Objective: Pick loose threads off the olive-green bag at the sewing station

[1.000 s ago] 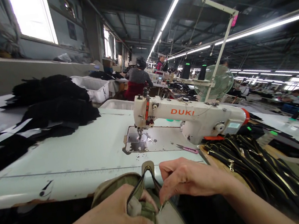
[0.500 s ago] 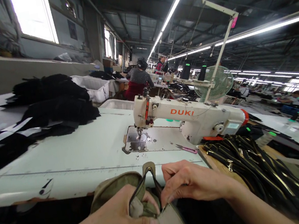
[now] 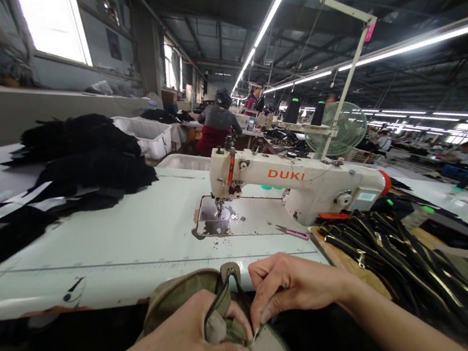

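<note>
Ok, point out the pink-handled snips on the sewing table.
In the head view the pink-handled snips lie on the white table, right of the needle plate, under the DUKI sewing machine, just left of the black zippers.
</note>
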The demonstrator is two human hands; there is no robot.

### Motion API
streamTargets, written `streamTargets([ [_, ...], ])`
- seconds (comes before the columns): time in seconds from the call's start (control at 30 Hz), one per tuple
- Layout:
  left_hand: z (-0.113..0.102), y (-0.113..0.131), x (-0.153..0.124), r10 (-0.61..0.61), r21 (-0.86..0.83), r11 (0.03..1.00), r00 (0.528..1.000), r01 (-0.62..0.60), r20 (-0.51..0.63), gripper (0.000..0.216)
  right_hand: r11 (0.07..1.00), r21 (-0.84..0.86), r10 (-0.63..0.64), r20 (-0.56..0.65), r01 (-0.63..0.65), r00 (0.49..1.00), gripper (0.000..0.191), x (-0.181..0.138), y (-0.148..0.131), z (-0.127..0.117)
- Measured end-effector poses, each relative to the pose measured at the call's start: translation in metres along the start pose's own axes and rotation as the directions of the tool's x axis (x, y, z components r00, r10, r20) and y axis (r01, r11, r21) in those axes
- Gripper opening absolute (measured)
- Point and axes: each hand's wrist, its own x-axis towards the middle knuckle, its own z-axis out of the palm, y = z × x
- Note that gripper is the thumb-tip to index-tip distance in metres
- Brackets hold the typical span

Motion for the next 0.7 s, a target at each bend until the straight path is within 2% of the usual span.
streamTargets([
  [0.2,-0.003,-0.003,0.002,0.012,-0.001,1.0,1.0,-0.012,0.024,0.029,0.993,0.12,-0.023,0.014,0.021,1.0,0.033,0.004,0.006,-0.001],
  [0.4,-0.002,-0.008,0.005,0.043,-0.029,0.999,0.997,-0.041,0.061,0.031,0.986,0.165,-0.051,0.088,0.036,0.995,0.036,0.011,0.012,-0.004],
  [0.6,-0.002,0.005,0.0,-0.038,0.054,0.998,0.998,0.035,0.049,0.026,0.933,0.36,-0.041,0.025,0.029,0.999,0.027,0.008,0.031,0.007],
  [0.7,-0.002,0.006,0.001,-0.002,0.056,0.998,0.999,-0.001,0.047,0.025,0.913,0.407,-0.035,0.019,0.025,0.999,0.026,0.007,0.037,0.01],
])
